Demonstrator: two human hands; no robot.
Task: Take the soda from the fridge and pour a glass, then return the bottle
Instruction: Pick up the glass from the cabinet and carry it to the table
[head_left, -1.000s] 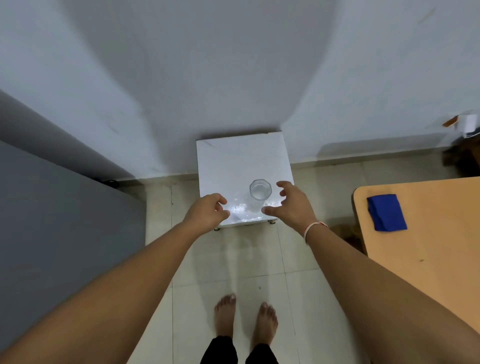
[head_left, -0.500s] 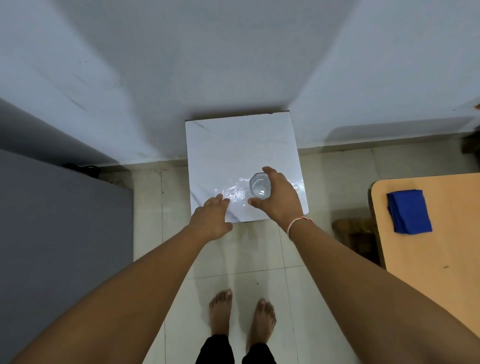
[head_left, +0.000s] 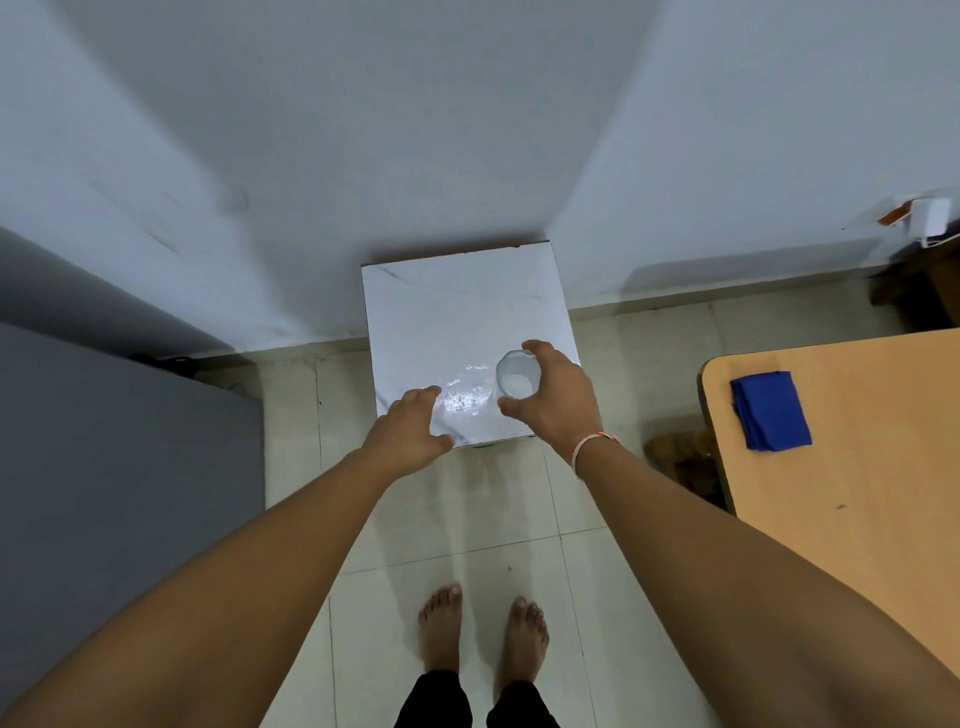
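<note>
Near the front right corner of the white bench (head_left: 457, 306), the glass (head_left: 516, 375) is held from the right by the curled right grip (head_left: 553, 402). Over the front left corner, the left grip (head_left: 410, 434) is kept relaxed and empty. On a wooden table (head_left: 857, 467), a blue cloth (head_left: 770, 410) is seen.

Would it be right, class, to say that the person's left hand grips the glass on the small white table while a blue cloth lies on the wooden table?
Not quite. The head view shows the right hand, not the left, with its fingers curled round the glass on the small white table. The left hand holds nothing near the table's front edge. The blue cloth does lie on the wooden table.
</note>
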